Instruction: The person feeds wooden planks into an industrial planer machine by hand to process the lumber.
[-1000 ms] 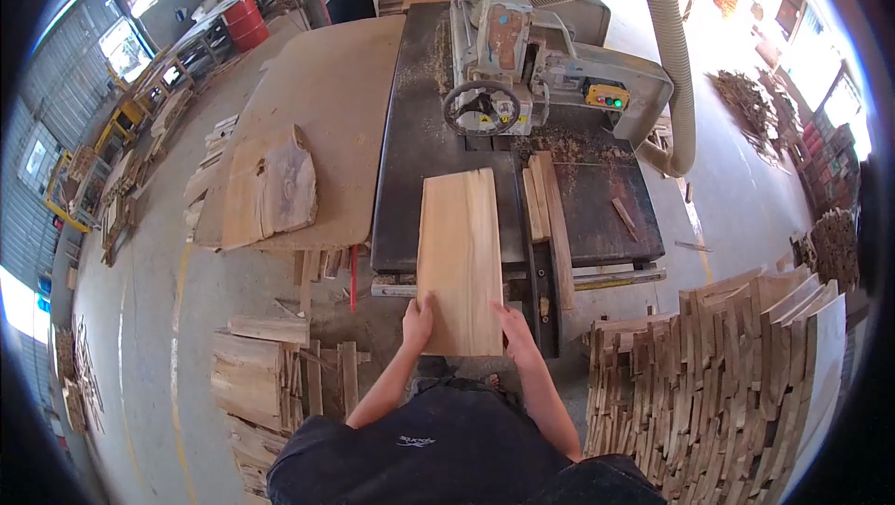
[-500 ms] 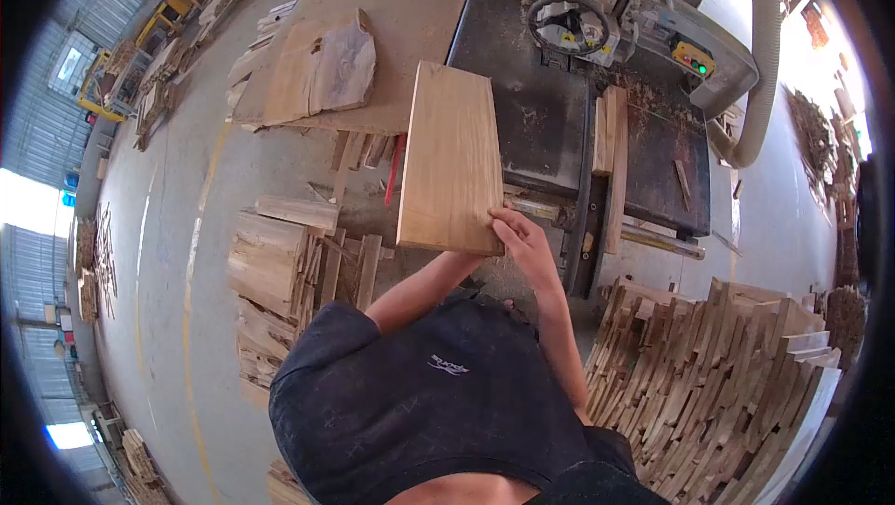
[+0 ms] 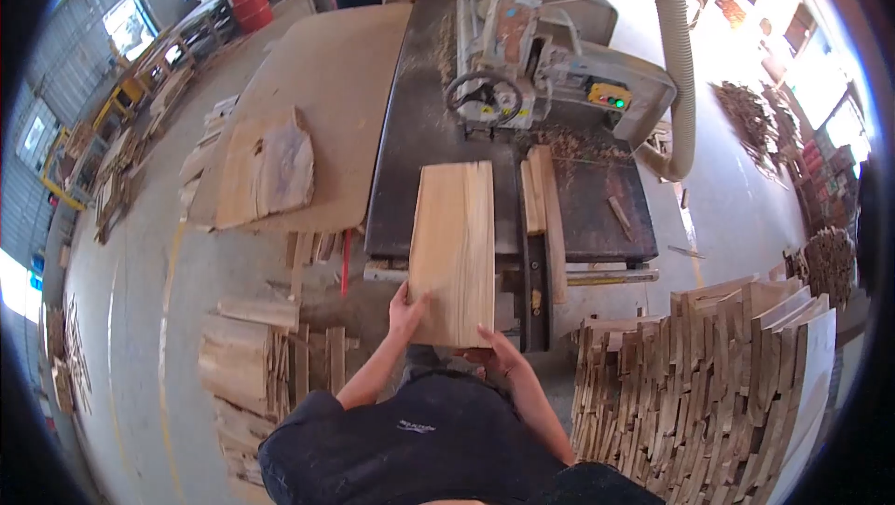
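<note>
A wide, pale wooden board [image 3: 453, 253] is held lengthwise in front of me, its far end over the black saw table [image 3: 438, 132]. My left hand [image 3: 406, 313] grips the board's left edge near the close end, thumb on top. At the close right corner, my right hand [image 3: 496, 350] is closed on the board, with most of its fingers hidden underneath. Just right of the board's far half, narrow wooden strips [image 3: 543, 197] lie along the rail. Beyond them stands a machine with a black handwheel [image 3: 484, 100] and a yellow button box [image 3: 609, 96].
A broad side table [image 3: 345, 67] on the left bears a live-edge slab [image 3: 270, 169]. Stacked boards [image 3: 242, 356] stand low at my left, and a tall pile of strips [image 3: 690, 393] rises at my right. A ribbed hose [image 3: 678, 67] hangs down behind the machine.
The board has turned more level and straight toward the machine. My left hand has come from beneath it to its left edge; my right hand has moved to the close corner. The view has shifted.
</note>
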The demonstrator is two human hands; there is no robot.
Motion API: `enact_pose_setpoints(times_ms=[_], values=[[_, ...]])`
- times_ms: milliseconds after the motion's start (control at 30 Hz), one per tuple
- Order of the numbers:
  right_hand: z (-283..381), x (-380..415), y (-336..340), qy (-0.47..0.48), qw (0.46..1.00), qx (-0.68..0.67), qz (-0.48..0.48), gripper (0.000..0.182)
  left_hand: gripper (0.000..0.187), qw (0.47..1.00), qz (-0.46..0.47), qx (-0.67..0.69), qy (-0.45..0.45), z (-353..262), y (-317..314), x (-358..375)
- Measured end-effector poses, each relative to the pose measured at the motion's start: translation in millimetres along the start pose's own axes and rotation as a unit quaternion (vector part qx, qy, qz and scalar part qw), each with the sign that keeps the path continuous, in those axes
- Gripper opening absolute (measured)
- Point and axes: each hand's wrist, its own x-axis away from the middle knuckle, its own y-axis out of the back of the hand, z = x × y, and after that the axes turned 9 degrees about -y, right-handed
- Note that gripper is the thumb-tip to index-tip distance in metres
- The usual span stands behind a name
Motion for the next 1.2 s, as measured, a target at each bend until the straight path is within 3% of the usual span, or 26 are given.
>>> enact_pose_setpoints(times_ms=[67, 133, 200, 233, 300, 333, 367, 500, 533, 567, 633, 667, 700, 767, 867, 967, 1200], values=[[-16, -26, 26, -0.007, 0.999, -0.052, -0.006, 0.064, 0.063, 0.999, 0.011, -0.006, -0.038, 8, -13, -8], [-13, -33, 29, -0.023, 0.994, -0.106, -0.004, 0.065, 0.064, 0.997, 0.016, -0.069, 0.005, 5, -22, -16], [-13, -34, 30, 0.079, 0.934, -0.320, 0.137, 0.067, 0.065, 0.996, 0.013, -0.084, 0.005, -3, -36, -30], [-14, -39, 32, 0.102, 0.928, -0.337, 0.124, 0.068, 0.066, 0.996, 0.009, -0.093, 0.011, -10, -48, -36], [-9, -41, 28, 0.127, 0.928, -0.341, 0.081, 0.068, 0.068, 0.994, 0.008, -0.105, 0.016, -30, -69, -50], [-3, -39, 24, 0.149, 0.927, -0.344, 0.033, 0.068, 0.071, 0.970, 0.003, -0.242, 0.026, -47, -79, -56], [4, -36, 31, 0.102, 0.948, -0.299, 0.039, 0.066, 0.074, 0.928, -0.003, -0.372, 0.037, -56, -85, -59], [21, -19, 11, 0.016, 0.983, -0.178, 0.040, 0.058, 0.073, 0.930, -0.047, -0.363, -0.017, -21, -99, -73], [22, -41, 15, 0.101, 0.993, -0.048, -0.034, 0.053, 0.073, 0.923, -0.070, -0.372, -0.067, -12, -101, -81], [20, -54, 15, 0.179, 0.975, 0.081, -0.108, 0.047, 0.072, 0.912, -0.089, -0.383, -0.114, -4, -99, -86], [55, -63, -3, 0.327, 0.896, 0.202, -0.220, 0.036, 0.072, 0.900, -0.094, -0.406, -0.126, 1, -102, -98], [76, -68, -13, 0.393, 0.827, 0.288, -0.281, 0.033, 0.072, 0.901, -0.086, -0.407, -0.118, -1, -103, -106], [89, -80, -14, 0.466, 0.719, 0.384, -0.343, 0.031, 0.073, 0.903, -0.078, -0.408, -0.110, -1, -105, -109], [112, -99, -12, 0.473, 0.570, 0.549, -0.388, 0.035, 0.073, 0.908, -0.056, -0.402, -0.103, 4, -107, -110], [125, -111, -17, 0.463, 0.517, 0.552, -0.462, 0.039, 0.073, 0.906, -0.054, -0.403, -0.116, -3, -110, -137], [125, -115, -21, 0.446, 0.533, 0.527, -0.488, 0.044, 0.078, 0.899, -0.057, -0.419, -0.112, 0, -116, -135], [125, -120, -16, 0.445, 0.519, 0.539, -0.493, 0.048, 0.072, 0.888, -0.069, -0.435, -0.132, -14, -113, -131]])
